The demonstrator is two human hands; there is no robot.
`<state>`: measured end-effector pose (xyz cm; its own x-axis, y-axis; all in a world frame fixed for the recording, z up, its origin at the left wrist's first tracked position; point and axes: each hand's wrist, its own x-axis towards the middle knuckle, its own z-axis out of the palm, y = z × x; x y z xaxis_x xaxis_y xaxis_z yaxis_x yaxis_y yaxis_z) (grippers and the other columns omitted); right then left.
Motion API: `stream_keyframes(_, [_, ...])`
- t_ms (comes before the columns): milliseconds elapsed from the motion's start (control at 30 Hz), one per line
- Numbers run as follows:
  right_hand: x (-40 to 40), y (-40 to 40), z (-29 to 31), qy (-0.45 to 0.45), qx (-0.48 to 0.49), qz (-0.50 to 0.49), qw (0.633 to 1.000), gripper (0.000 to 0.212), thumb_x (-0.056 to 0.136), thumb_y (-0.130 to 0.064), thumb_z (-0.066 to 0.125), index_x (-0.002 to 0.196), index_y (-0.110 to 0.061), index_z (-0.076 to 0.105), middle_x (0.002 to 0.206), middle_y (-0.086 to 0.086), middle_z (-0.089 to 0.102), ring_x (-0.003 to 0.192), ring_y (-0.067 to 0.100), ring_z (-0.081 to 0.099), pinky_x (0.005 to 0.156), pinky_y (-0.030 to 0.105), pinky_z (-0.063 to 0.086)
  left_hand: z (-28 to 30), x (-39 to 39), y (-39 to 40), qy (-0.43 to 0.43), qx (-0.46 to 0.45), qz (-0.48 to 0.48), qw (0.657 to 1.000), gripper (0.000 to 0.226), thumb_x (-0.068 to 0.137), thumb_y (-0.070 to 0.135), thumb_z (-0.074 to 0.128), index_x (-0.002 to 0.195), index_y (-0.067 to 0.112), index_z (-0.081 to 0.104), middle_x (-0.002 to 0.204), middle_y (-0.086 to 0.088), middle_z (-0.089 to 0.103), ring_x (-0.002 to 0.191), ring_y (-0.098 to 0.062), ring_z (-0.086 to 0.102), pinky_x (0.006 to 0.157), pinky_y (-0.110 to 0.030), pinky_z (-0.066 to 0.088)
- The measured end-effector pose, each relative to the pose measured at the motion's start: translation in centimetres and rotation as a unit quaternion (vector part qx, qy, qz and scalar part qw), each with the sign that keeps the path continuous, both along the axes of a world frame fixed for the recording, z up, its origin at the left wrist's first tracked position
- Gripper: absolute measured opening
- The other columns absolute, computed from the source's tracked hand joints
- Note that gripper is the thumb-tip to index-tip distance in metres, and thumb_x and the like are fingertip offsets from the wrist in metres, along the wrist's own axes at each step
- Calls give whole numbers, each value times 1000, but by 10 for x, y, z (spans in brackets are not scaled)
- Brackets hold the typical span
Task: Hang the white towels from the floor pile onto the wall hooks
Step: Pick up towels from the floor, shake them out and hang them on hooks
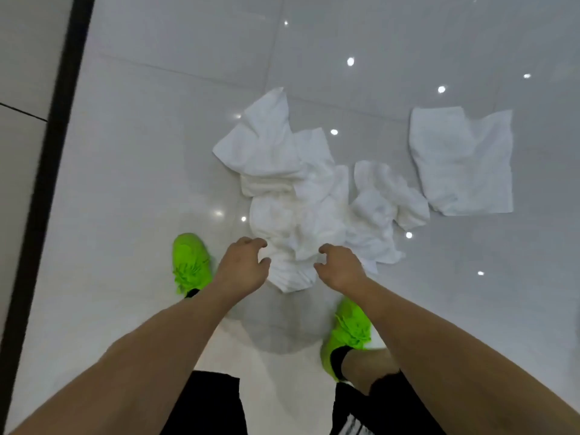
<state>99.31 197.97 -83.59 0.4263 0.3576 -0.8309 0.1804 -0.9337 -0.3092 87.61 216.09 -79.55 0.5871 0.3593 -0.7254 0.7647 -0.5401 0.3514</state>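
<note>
A pile of crumpled white towels [295, 199] lies on the glossy floor in front of me. One more white towel [464, 161] lies spread flat, apart from the pile at the right. My left hand [243, 265] and my right hand [339, 268] hover just above the pile's near end, one on each side of it. On both hands the fingers are loosely curled and hold nothing. No wall hooks are in view.
My two bright green shoes [190, 262] [348, 334] stand on the pale tiled floor [141, 183] on either side of the pile's near end. A dark strip [53, 146] runs along the left, beside a wall or door.
</note>
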Motion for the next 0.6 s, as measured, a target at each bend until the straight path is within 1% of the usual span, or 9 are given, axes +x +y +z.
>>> stream_keyframes(100, [2, 36, -90, -14, -23, 14, 1000, 49, 91, -28, 56, 137, -12, 47, 122, 16, 58, 112, 32, 55, 87, 33, 44, -91, 8, 32, 6, -11, -3, 1000, 40, 91, 28, 58, 129, 15, 57, 130, -12, 53, 116, -28, 52, 92, -27, 36])
stream_keyframes(200, [5, 60, -160, -83, -31, 66, 994, 59, 89, -18, 57, 143, -21, 35, 130, 17, 41, 108, 34, 52, 83, 40, 47, -159, 11, 52, 12, -13, -17, 1000, 40, 91, 28, 59, 128, 15, 58, 127, -12, 55, 114, -27, 53, 89, -25, 35])
stream_keyframes(233, [6, 64, -180, -117, -38, 100, 987, 60, 87, -12, 57, 142, -23, 36, 131, 17, 37, 104, 34, 51, 80, 41, 47, -178, 11, 58, 15, -13, -23, 1000, 39, 91, 28, 59, 127, 15, 58, 126, -12, 55, 112, -27, 54, 87, -24, 34])
stream_keyframes(267, [7, 66, -193, -142, -49, 131, 980, 54, 85, -8, 56, 136, -21, 42, 131, 17, 36, 100, 33, 50, 76, 41, 47, -193, 11, 62, 15, -13, -29, 999, 38, 91, 28, 60, 127, 14, 59, 124, -13, 56, 111, -27, 55, 84, -22, 32])
stream_keyframes(300, [9, 67, -200, -148, -60, 147, 976, 44, 85, -6, 54, 127, -17, 51, 126, 16, 39, 97, 31, 50, 73, 39, 45, -199, 11, 65, 15, -12, -34, 999, 38, 91, 28, 60, 126, 14, 60, 123, -12, 56, 109, -27, 55, 83, -21, 31])
stream_keyframes(367, [10, 63, -201, -130, -80, 134, 979, 25, 86, -6, 54, 109, -12, 61, 113, 12, 47, 94, 29, 52, 68, 34, 42, -202, 11, 68, 20, -19, -44, 999, 37, 91, 30, 59, 125, 16, 59, 124, -10, 55, 110, -25, 55, 84, -21, 31])
stream_keyframes(467, [5, 54, -166, -110, -76, 71, 988, 7, 89, -13, 56, 89, -12, 63, 92, 5, 50, 89, 27, 58, 64, 30, 39, -173, 15, 63, 36, -38, -68, 996, 38, 93, 33, 55, 128, 19, 56, 128, -9, 51, 115, -25, 51, 88, -25, 33])
stream_keyframes(533, [2, 48, -121, -112, -65, 28, 991, 12, 88, -17, 57, 79, -13, 65, 82, 2, 54, 85, 27, 61, 61, 28, 37, -133, 24, 59, 32, -46, -87, 995, 39, 93, 34, 54, 129, 19, 56, 130, -8, 51, 117, -25, 50, 91, -27, 34])
stream_keyframes(600, [2, 43, -67, -126, -45, -6, 991, 16, 88, -22, 58, 81, -16, 70, 82, 5, 62, 85, 29, 62, 60, 28, 35, -83, 40, 56, 17, -49, -118, 992, 39, 93, 33, 54, 129, 19, 56, 129, -9, 51, 116, -26, 50, 90, -28, 36])
